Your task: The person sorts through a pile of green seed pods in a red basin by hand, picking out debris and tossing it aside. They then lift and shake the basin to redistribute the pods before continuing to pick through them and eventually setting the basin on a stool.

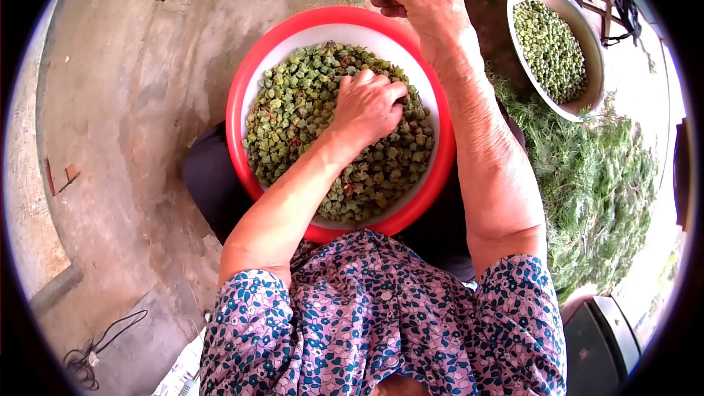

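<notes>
A red-rimmed basin [244, 173] with a white inside rests on my lap, filled with small green pods [290, 92], some with brownish bits among them. My left hand [370, 106] is down on the pods, right of the middle of the basin. Its fingers are curled, and their tips and anything in them are hidden. Raised over the basin's far right rim, my right hand [422, 0] has its thumb drawn against bent, dark-stained fingers. Whatever it may pinch does not show.
At the far right stands a pale metal basin [595, 77] holding more round green pods [550, 51]. Feathery green cuttings [594, 191] lie spread to my right. A dark box [598, 345] sits at the lower right, and a black cable [84, 367] lies at the lower left.
</notes>
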`<action>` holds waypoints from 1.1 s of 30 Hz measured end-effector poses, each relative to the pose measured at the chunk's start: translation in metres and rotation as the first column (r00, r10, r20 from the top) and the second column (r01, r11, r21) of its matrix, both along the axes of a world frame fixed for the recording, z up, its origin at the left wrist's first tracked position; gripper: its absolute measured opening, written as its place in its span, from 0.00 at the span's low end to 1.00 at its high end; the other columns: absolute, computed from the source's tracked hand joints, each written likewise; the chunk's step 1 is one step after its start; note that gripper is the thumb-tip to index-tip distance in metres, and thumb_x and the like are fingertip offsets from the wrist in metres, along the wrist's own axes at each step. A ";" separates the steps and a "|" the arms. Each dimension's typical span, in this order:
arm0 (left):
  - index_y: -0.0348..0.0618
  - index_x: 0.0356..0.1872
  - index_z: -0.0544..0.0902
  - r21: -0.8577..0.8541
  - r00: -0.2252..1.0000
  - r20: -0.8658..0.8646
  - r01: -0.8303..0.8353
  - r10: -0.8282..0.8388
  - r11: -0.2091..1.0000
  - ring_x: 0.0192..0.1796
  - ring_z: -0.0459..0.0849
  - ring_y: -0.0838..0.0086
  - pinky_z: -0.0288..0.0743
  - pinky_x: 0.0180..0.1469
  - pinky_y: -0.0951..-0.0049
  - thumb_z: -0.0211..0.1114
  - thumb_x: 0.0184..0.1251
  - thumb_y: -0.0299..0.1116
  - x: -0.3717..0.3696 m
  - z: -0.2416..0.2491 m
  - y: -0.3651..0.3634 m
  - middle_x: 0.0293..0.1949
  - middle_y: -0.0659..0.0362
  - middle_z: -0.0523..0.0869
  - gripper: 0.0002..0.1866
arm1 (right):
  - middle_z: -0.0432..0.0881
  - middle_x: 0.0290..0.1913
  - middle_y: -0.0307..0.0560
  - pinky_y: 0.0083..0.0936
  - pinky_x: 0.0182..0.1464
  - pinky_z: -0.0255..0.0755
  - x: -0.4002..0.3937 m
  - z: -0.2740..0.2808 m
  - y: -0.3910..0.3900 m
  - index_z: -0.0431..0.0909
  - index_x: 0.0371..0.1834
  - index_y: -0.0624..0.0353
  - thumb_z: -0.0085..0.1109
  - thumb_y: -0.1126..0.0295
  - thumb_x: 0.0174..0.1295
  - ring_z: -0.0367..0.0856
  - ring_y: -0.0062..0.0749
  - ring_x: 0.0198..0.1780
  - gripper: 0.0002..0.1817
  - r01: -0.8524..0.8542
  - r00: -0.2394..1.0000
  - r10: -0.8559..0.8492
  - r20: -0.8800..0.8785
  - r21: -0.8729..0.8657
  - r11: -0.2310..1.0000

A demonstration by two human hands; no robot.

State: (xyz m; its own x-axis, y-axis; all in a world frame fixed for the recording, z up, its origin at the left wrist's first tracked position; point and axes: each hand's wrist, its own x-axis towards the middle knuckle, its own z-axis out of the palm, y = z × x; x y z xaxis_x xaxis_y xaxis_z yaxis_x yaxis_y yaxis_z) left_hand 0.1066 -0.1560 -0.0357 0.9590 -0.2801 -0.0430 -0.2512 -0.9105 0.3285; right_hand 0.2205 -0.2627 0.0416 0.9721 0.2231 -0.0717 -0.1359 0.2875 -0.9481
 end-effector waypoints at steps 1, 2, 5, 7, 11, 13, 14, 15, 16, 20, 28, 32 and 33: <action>0.51 0.36 0.83 0.011 1.000 0.009 -0.003 0.003 1.000 0.43 0.77 0.69 0.65 0.46 0.62 0.62 0.53 0.33 -0.003 0.004 0.007 0.35 0.63 0.82 0.09 | 0.81 0.26 0.41 0.17 0.31 0.70 0.000 -0.001 0.000 0.81 0.36 0.69 0.54 0.78 0.63 0.75 0.20 0.26 0.06 0.005 1.000 -0.005 0.002 0.008 1.000; 0.50 0.35 0.83 0.057 1.000 -0.016 0.020 -0.019 0.998 0.43 0.77 0.69 0.65 0.48 0.62 0.62 0.53 0.32 -0.009 0.010 0.016 0.34 0.63 0.82 0.08 | 0.81 0.26 0.41 0.17 0.31 0.70 0.000 -0.001 -0.002 0.81 0.36 0.69 0.54 0.78 0.63 0.75 0.20 0.26 0.06 0.009 1.000 -0.009 0.001 0.009 1.000; 0.48 0.30 0.82 0.262 0.981 -0.187 0.093 -0.044 0.961 0.44 0.75 0.69 0.63 0.51 0.62 0.63 0.52 0.27 -0.024 0.050 0.024 0.33 0.63 0.80 0.04 | 0.81 0.26 0.41 0.17 0.30 0.70 0.001 0.000 -0.002 0.81 0.36 0.69 0.54 0.78 0.63 0.75 0.20 0.26 0.06 0.000 1.000 0.000 0.005 0.035 0.999; 0.49 0.28 0.83 0.267 0.978 0.176 0.063 -0.113 0.962 0.41 0.75 0.68 0.63 0.51 0.61 0.66 0.52 0.29 -0.033 0.050 0.027 0.30 0.63 0.79 0.02 | 0.81 0.26 0.41 0.16 0.30 0.70 0.002 -0.002 0.000 0.81 0.36 0.69 0.55 0.78 0.62 0.75 0.19 0.26 0.06 -0.008 1.000 0.008 0.001 0.056 0.998; 0.50 0.29 0.85 -0.066 0.993 0.113 -0.025 0.033 0.998 0.42 0.76 0.68 0.63 0.50 0.62 0.68 0.54 0.34 -0.013 0.036 0.007 0.32 0.63 0.81 0.03 | 0.81 0.26 0.40 0.16 0.30 0.70 0.002 -0.001 0.003 0.81 0.36 0.68 0.55 0.78 0.62 0.75 0.19 0.26 0.06 -0.015 1.000 0.015 0.009 0.043 0.999; 0.52 0.31 0.86 -0.115 0.987 -0.116 -0.122 0.108 0.986 0.44 0.76 0.69 0.63 0.50 0.63 0.68 0.55 0.35 0.006 0.030 -0.013 0.35 0.64 0.82 0.04 | 0.81 0.26 0.40 0.16 0.31 0.70 0.001 0.000 0.002 0.81 0.36 0.68 0.54 0.78 0.62 0.75 0.19 0.26 0.06 -0.003 1.000 0.003 -0.004 0.045 0.999; 0.52 0.31 0.86 -0.117 0.987 -0.117 -0.122 0.108 0.986 0.44 0.76 0.69 0.63 0.50 0.63 0.68 0.55 0.35 0.012 0.021 -0.019 0.35 0.64 0.82 0.04 | 0.81 0.26 0.40 0.16 0.31 0.70 0.000 0.001 0.002 0.81 0.36 0.68 0.54 0.78 0.62 0.75 0.19 0.26 0.06 -0.003 1.000 0.003 -0.004 0.043 0.999; 0.52 0.29 0.86 -0.128 0.998 0.040 -0.042 0.048 0.991 0.43 0.77 0.70 0.63 0.49 0.63 0.68 0.55 0.34 0.015 0.007 -0.023 0.33 0.63 0.82 0.03 | 0.81 0.26 0.40 0.16 0.31 0.70 -0.001 0.003 0.003 0.81 0.36 0.68 0.54 0.78 0.62 0.75 0.19 0.26 0.06 0.002 1.000 -0.001 -0.006 0.036 0.999; 0.52 0.28 0.86 -0.126 0.981 0.196 0.039 -0.013 0.991 0.41 0.77 0.71 0.64 0.49 0.64 0.69 0.54 0.34 0.018 0.000 -0.024 0.31 0.62 0.82 0.01 | 0.81 0.26 0.40 0.16 0.31 0.70 -0.001 0.004 0.003 0.81 0.36 0.69 0.54 0.78 0.62 0.75 0.18 0.26 0.06 0.007 1.000 -0.006 -0.008 0.029 1.000; 0.53 0.27 0.86 -0.012 0.969 0.218 0.125 -0.119 0.992 0.44 0.76 0.71 0.64 0.50 0.62 0.71 0.50 0.38 0.021 -0.009 -0.018 0.33 0.62 0.82 0.05 | 0.81 0.26 0.39 0.16 0.31 0.70 -0.002 0.006 0.003 0.81 0.36 0.69 0.54 0.78 0.62 0.74 0.18 0.26 0.06 -0.003 1.000 0.003 0.014 -0.017 1.000; 0.50 0.24 0.86 0.015 0.990 0.138 0.036 -0.038 0.999 0.45 0.76 0.70 0.62 0.52 0.62 0.72 0.48 0.37 0.026 -0.013 -0.027 0.33 0.62 0.81 0.06 | 0.81 0.26 0.39 0.17 0.31 0.70 -0.004 0.009 0.006 0.81 0.37 0.69 0.55 0.78 0.62 0.74 0.18 0.27 0.06 0.006 1.000 -0.007 -0.019 -0.056 0.998; 0.49 0.23 0.86 -0.061 0.992 0.116 0.063 -0.056 0.996 0.46 0.76 0.68 0.62 0.52 0.62 0.72 0.48 0.36 0.023 -0.017 -0.021 0.33 0.60 0.80 0.05 | 0.81 0.26 0.40 0.17 0.31 0.70 -0.003 0.008 0.007 0.81 0.37 0.69 0.55 0.78 0.62 0.74 0.18 0.26 0.06 0.009 1.000 -0.011 -0.024 -0.055 0.998; 0.49 0.23 0.86 -0.061 0.992 0.116 0.065 -0.058 0.996 0.46 0.76 0.68 0.62 0.52 0.62 0.72 0.48 0.36 0.023 -0.017 -0.022 0.33 0.60 0.80 0.05 | 0.81 0.27 0.40 0.17 0.31 0.71 -0.002 0.006 0.007 0.81 0.37 0.69 0.55 0.78 0.63 0.75 0.19 0.27 0.07 0.000 1.000 -0.001 -0.016 -0.045 0.999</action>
State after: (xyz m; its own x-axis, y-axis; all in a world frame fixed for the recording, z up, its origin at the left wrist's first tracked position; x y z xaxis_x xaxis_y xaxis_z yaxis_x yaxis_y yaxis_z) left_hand 0.1296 -0.1778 -0.0532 0.9374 -0.3377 0.0855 -0.3455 -0.8700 0.3518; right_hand 0.2183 -0.2555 0.0475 0.9709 0.2189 -0.0969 -0.1507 0.2443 -0.9579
